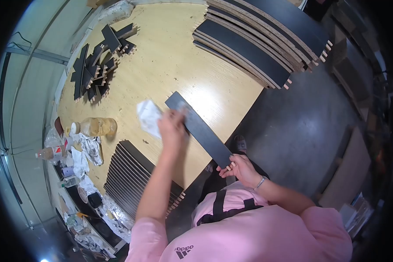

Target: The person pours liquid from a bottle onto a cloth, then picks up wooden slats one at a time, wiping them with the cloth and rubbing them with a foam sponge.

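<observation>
A narrow black board [205,135] lies slantwise over the table's near edge, with wooden dowels sticking out of its close end. My right hand [242,170] is closed on that dowel end, thumb on top and fingers underneath. My left hand [172,126], smeared by motion, grips a crumpled white cloth [149,117] beside the board's far part. A pale smudge shows on the board near those fingers. Close to my left forearm stands a row of similar dark boards [133,174] packed on edge, with dowels at the near end.
Long dark boards [249,41] are stacked at the table's back right corner. A loose heap of short dowelled pieces [96,65] lies at the far left. Nearer are a jar of yellowish liquid [99,127], rags [91,148] and a plastic bottle [52,153].
</observation>
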